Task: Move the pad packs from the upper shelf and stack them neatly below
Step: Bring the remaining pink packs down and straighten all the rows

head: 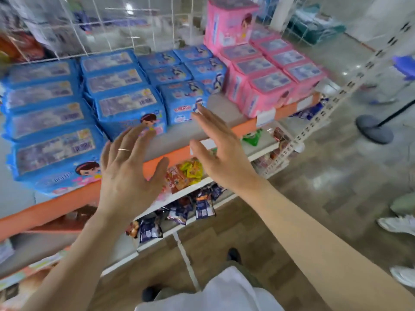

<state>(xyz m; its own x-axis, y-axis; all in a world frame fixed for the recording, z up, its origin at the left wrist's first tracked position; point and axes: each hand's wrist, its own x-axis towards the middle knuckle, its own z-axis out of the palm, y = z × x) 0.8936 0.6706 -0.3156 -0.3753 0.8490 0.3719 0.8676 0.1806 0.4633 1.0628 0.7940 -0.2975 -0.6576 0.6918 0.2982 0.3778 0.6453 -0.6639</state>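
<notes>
Blue pad packs lie in rows on the orange-edged shelf, with smaller blue packs beside them and pink pad packs at the right end. One pink pack stands upright on top of the pink stack. My left hand is spread flat in front of the blue packs, its fingertips near the front pack. My right hand is stretched out with straight fingers, its tips close to a small blue pack. Neither hand holds anything.
A clear wire-grid panel stands behind the packs. Lower shelves carry snack packets. A bare patch of shelf lies in front of the small blue packs. Other people's shoes and a round stand base are on the floor to the right.
</notes>
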